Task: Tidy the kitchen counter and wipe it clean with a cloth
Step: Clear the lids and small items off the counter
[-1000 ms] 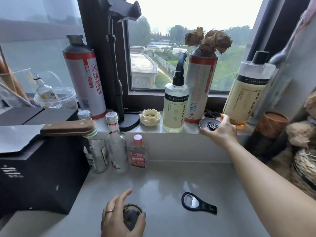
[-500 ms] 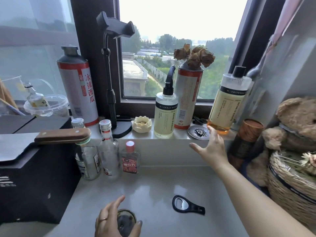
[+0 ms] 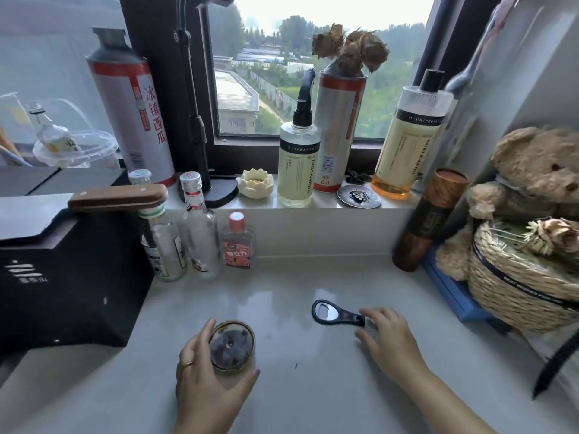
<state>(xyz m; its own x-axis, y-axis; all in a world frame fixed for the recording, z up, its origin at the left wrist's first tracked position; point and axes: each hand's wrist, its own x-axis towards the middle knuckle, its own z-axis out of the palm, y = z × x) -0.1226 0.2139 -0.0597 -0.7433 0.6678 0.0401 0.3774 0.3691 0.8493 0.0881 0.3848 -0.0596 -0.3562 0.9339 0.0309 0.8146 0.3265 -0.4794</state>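
Grey tabletop [image 3: 297, 402] below the window sill: at lower centre of the frame, our left hand [image 3: 203, 383] has its grip curled round a small glass jar [image 3: 232, 346] standing there. Right of centre, our right hand [image 3: 391, 339] shows its grip apart, fingertips [image 3: 374, 313] touching the handle end of the black bottle opener [image 3: 344, 316], which lies flat.

Two cans [image 3: 131, 114] (red-banded), one opener [image 3: 332, 314].
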